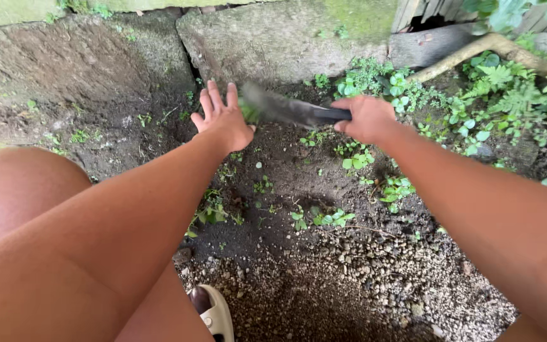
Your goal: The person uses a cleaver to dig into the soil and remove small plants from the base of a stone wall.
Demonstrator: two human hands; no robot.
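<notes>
Fingers of the right hand (368,119) wrap tight around the dark handle of a knife (286,109), its blurred blade reaching left over the soil (286,183) below the stone wall (273,38). Left hand (223,120) spreads wide, holding nothing, beside a small weed (248,111), seemingly to steady it.

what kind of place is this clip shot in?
Looks like an outdoor garden bed or yard edge. Dark bare soil with small green weeds, gravel in the foreground, and mossy stone blocks behind. The right hand holds a dark blade.
</notes>
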